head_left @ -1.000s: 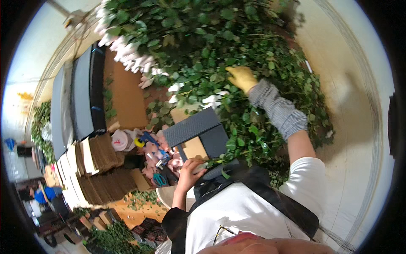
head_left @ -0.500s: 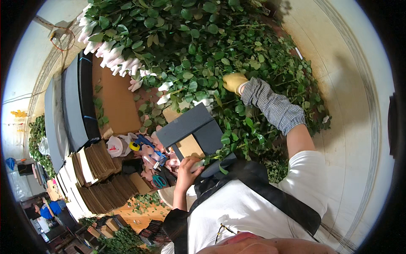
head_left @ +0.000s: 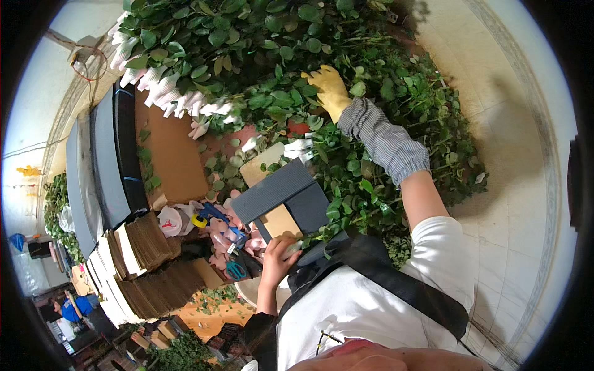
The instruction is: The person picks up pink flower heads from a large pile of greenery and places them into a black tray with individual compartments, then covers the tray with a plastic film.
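Observation:
My left hand point(head_left: 278, 256) is bare and closed around a pale flower head point(head_left: 292, 248), seemingly a rose; its leafy stem runs off to the right. That hand rests at the near edge of a dark grey board stand point(head_left: 272, 191), beside a tan cardboard piece point(head_left: 282, 221) lying in it. My right hand point(head_left: 329, 89), in a yellow glove, has its fingers spread over a heap of leafy stems point(head_left: 383, 142). No stem shows clearly in its grasp. White-wrapped flower heads point(head_left: 298, 148) lie just beyond the stand.
Many white-sleeved flower heads point(head_left: 167, 93) line the heap's left end. Left of the stand lie teal-handled scissors point(head_left: 235, 270), a yellow tape measure point(head_left: 198, 221) and pink petals point(head_left: 223, 241). Cardboard stacks point(head_left: 161, 290) and large grey sheets point(head_left: 111, 161) stand farther left.
My right hand has moved up and to the left, away from the stems, and its fingers have spread. My left hand keeps its hold on the flower head at the board.

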Tool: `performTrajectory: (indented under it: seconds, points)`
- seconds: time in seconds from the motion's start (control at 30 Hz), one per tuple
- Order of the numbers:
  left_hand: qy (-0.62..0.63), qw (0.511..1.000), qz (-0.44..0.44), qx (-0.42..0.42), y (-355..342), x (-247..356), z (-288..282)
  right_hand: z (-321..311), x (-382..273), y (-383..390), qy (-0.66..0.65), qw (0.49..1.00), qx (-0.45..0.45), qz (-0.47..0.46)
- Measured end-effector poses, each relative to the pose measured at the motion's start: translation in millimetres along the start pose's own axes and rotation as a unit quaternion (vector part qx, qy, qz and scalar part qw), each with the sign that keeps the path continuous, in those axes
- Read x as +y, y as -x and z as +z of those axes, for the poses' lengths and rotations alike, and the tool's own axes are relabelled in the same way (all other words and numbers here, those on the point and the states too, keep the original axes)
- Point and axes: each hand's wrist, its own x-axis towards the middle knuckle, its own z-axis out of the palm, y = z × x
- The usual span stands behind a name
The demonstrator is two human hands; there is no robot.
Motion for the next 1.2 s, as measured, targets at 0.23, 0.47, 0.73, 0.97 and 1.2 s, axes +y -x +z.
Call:
performTrajectory:
  seconds: [0.23, 0.47, 0.73, 0.97, 1.2]
  points:
    - [0.028, 0.999, -0.014, 0.006, -2, 4, 1, -36, 27, 4, 0.046, 0.991, 0.064, -0.106]
    - [0.014, 1.000, 0.011, -0.003, -4, 5, -2, -10, 25, 25, -0.079, 0.980, 0.179, 0.029]
    - [0.016, 1.000, 0.001, 0.014, 2, 1, 0, -42, 18, 14, -0.011, 0.996, 0.035, 0.086]
    - [0.010, 1.000, 0.006, -0.001, 3, -1, -4, -39, 5, -9, -0.033, 0.994, -0.040, 0.093]
    - [0.015, 0.999, 0.036, 0.017, -5, -7, -2, -70, 52, -18, 0.074, 0.994, 0.072, 0.037]
